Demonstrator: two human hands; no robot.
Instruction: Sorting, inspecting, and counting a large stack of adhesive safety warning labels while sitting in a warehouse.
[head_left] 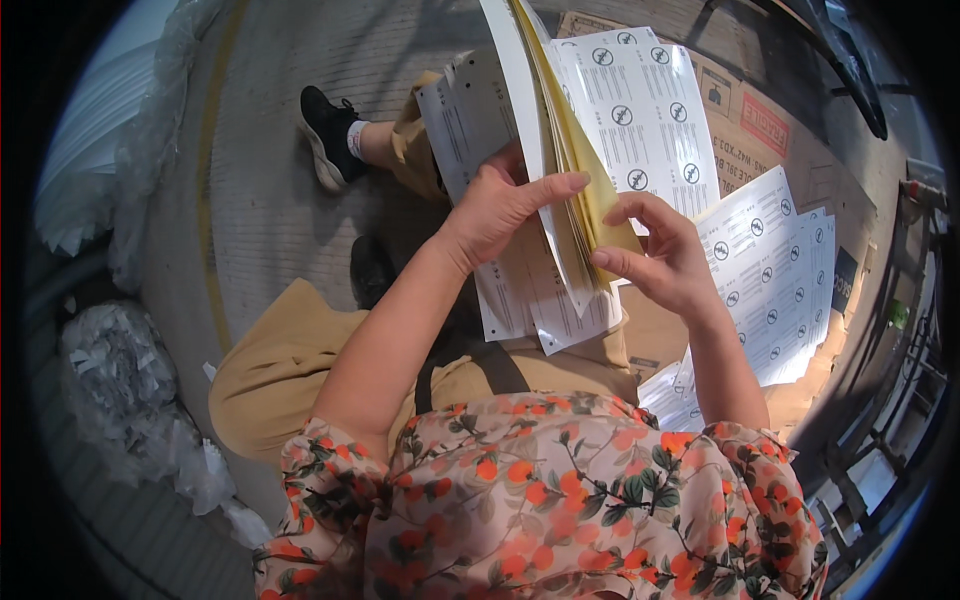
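Head view: bundle of sheets [520,80] held tilted up above the lap, between both hands. Left hand [495,208] clamps it, thumb over the edges, fingers mostly hidden behind the white face. Right hand [668,252] has thumb and forefinger against the yellow sheet [575,140], tips apart; cannot tell whether it pinches. Handling, judged: light; single sheets flexible, the stack stiffer (faces probably slick, so layers may slide). Edges likely crease if squeezed. Best hold: flat thumb-and-finger grip at mid-edge, lower corners supported. More printed sheets [690,95] lie just beyond.
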